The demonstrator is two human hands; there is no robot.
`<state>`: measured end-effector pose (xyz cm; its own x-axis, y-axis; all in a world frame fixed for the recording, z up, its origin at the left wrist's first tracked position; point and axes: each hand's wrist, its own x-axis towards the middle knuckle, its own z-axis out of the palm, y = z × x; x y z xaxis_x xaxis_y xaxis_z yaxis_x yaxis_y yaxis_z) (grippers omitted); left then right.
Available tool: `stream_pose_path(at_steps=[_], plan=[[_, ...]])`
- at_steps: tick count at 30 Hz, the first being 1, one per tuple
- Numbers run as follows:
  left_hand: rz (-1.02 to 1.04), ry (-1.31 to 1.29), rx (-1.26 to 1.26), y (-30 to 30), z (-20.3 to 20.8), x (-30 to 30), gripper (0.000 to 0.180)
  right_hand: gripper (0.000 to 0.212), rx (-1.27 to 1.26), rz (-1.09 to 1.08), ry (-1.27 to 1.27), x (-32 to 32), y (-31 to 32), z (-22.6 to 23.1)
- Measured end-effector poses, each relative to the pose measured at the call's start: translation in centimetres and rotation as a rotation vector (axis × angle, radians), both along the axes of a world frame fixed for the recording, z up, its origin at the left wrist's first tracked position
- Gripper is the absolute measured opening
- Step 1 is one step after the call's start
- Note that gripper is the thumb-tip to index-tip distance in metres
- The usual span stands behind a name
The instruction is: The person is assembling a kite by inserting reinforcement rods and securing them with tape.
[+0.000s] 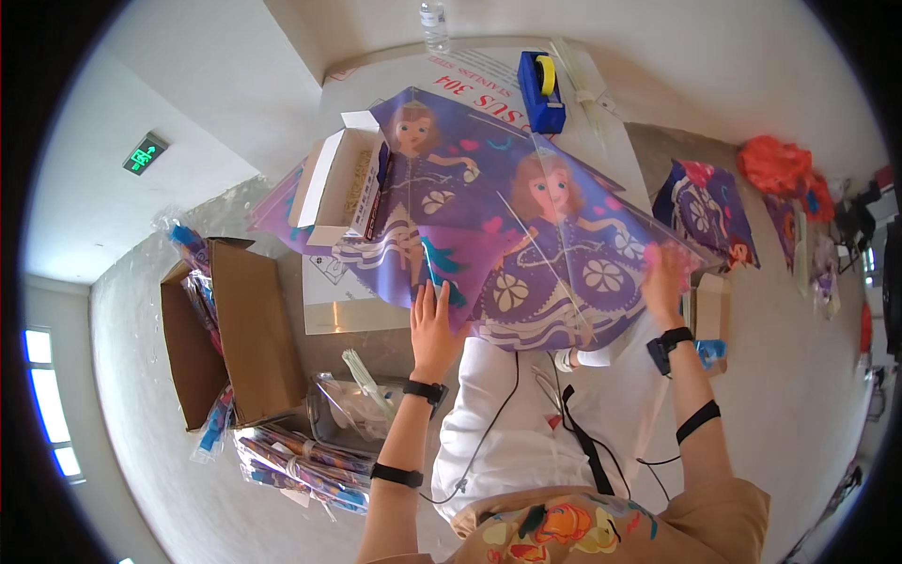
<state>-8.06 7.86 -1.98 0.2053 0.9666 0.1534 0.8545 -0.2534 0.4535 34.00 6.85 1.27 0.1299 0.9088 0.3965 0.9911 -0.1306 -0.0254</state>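
A purple kite (pixel 620 254) printed with a cartoon figure in a gown lies across my lap and the table's near edge. Thin pale rods run over it. Under its left side spreads another kite (pixel 376 221) with a similar print. My left hand (pixel 434 329) rests with fingers stretched out on the pink and teal part at the kite's lower left edge. At the right side, my right hand (pixel 665 282) is closed on the kite's edge; its fingertips are partly blurred. An open white carton (pixel 329 183) sits on the left kite.
A blue tape dispenser (pixel 542 94) with yellow tape and a clear bottle (pixel 434 26) stand on the table (pixel 376 92). On the floor at left are a cardboard box (pixel 258 329), bundled packaged kites (pixel 301 461) and a grey bin (pixel 343 423). More kites (pixel 705 211) hang at right.
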Motion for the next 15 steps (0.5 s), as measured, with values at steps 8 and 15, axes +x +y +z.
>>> stream_pose_path(at_steps=[8, 15], plan=[[0.488, -0.828, -0.161, 1.4, -1.7, -1.1, 0.033, 0.033, -0.212, 0.247, 0.432, -9.8, 0.0, -2.3], [0.699, -0.971, -0.358, 0.6, -0.9, -4.5, 0.041, 0.017, -0.375, 0.096, 0.525, -9.4, 1.0, -4.3]])
